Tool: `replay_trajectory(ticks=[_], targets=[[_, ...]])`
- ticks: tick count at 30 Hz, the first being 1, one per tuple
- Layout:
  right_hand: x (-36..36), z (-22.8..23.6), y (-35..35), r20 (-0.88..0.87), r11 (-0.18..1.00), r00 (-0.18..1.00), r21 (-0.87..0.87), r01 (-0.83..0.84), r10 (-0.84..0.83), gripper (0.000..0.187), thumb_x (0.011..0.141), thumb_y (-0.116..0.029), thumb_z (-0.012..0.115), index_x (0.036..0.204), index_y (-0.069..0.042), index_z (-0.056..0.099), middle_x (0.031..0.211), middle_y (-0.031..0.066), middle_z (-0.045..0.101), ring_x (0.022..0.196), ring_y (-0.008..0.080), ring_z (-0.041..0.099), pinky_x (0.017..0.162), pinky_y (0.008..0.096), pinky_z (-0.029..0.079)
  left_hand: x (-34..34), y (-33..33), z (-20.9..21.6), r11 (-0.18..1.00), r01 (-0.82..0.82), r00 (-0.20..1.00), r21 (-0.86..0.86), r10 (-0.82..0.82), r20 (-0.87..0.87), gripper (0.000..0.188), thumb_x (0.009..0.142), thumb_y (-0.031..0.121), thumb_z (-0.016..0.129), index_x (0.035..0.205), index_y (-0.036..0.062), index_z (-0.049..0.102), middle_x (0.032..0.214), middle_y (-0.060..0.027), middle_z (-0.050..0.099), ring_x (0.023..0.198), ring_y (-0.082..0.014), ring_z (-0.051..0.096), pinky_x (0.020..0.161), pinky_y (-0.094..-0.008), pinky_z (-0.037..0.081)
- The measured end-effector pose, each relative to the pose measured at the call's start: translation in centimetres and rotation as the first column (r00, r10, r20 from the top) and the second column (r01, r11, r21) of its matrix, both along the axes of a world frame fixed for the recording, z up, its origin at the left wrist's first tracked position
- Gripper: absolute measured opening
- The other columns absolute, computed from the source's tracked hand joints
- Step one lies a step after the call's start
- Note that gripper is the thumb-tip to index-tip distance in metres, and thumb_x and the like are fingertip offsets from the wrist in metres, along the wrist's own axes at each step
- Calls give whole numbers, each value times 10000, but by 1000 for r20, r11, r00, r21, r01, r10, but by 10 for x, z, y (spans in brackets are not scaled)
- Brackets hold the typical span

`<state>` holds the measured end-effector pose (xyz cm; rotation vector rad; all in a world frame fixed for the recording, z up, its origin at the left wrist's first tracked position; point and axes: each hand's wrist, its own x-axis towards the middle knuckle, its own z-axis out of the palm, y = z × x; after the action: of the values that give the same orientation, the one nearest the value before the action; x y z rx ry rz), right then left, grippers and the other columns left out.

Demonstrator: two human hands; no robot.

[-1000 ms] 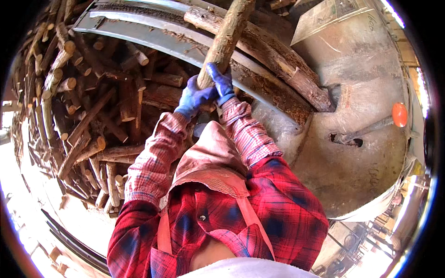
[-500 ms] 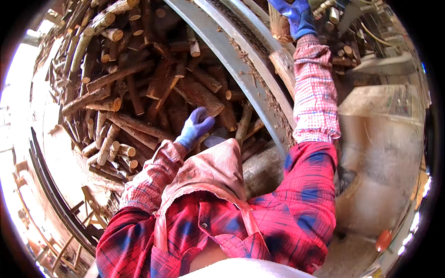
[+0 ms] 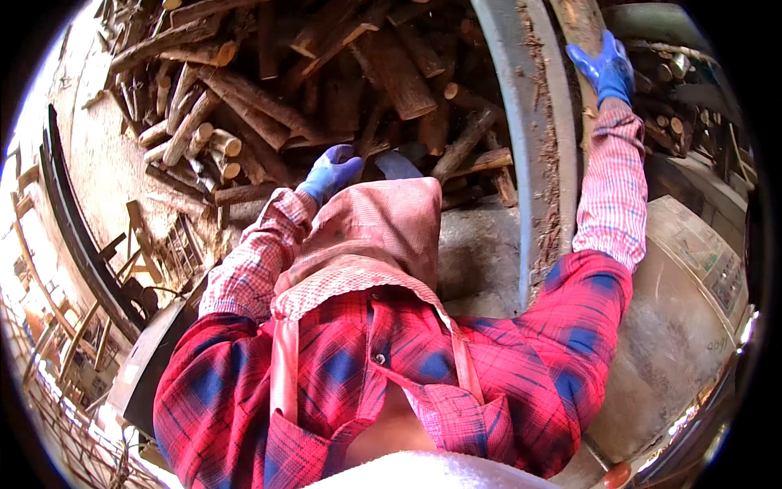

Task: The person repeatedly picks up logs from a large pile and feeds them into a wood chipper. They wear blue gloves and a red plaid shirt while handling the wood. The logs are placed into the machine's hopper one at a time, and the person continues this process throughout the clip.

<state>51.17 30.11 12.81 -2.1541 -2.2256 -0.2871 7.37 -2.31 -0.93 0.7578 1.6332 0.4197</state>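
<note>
My right hand [image 3: 607,67], in a blue glove, reaches to the far right with thumb and fingers spread. It lies against the side of a long pale log [image 3: 577,23] that rests along a metal rail. My left hand [image 3: 332,169], also blue-gloved, hovers near my apron [image 3: 366,224] at the edge of the wood pile. Its fingers are loosely bent and apart, and I see nothing in them. Beyond it lies a heap of cut logs [image 3: 405,77], several pointing their sawn ends at me.
The metal rail [image 3: 529,122], strewn with bark crumbs, runs away from me between the pile and my right arm. A worn metal cabinet with a control panel [image 3: 696,253] stands at my right. More cut wood [image 3: 668,122] lies beyond it. A dark metal bar [image 3: 69,220] stands at the left.
My view has turned, so the rail now runs straighter away from me. My right hand is spread against the log. The left hand stays near the apron, its fingers slightly less parted.
</note>
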Motion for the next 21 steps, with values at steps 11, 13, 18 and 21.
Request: replay_trajectory(ticks=[11, 13, 18, 21], targets=[[-79, -92, -217, 82, 896, 904, 126, -427, 419, 734, 812, -504, 687, 1361, -53, 503, 1452, 189, 441, 1318, 371, 438, 1084, 444, 383, -89, -108, -71, 987, -45, 989, -151, 65, 133, 517, 836, 278, 703, 1241, -18, 578, 1159, -121, 643, 997, -206, 610, 870, -329, 504], [-65, -105, -216, -1, 870, 885, 187, -457, 465, 705, 815, -492, 697, 1355, -76, 516, 1435, 185, 462, 1306, 382, 447, 1080, 455, 389, -105, -122, -90, 975, 47, 989, -218, -15, 148, 483, 802, 278, 721, 1157, -33, 619, 1082, -128, 679, 985, -212, 627, 864, -338, 510], [-66, -114, -208, -5, 858, 884, 244, -453, 468, 618, 799, -456, 739, 1280, -92, 601, 1389, 170, 517, 1282, 369, 480, 1065, 456, 409, -110, -165, -131, 952, -111, 985, -285, 144, 98, 478, 820, 263, 737, 1184, -17, 604, 1095, -122, 669, 964, -215, 626, 849, -336, 516], [-64, -119, -209, 26, 847, 886, 281, -451, 463, 572, 789, -441, 758, 1248, -123, 634, 1350, 155, 554, 1233, 353, 524, 1043, 457, 427, -95, -171, -129, 897, -201, 953, -395, 272, 131, 441, 836, 232, 724, 1190, -3, 603, 1093, -107, 667, 939, -206, 630, 831, -338, 524]])
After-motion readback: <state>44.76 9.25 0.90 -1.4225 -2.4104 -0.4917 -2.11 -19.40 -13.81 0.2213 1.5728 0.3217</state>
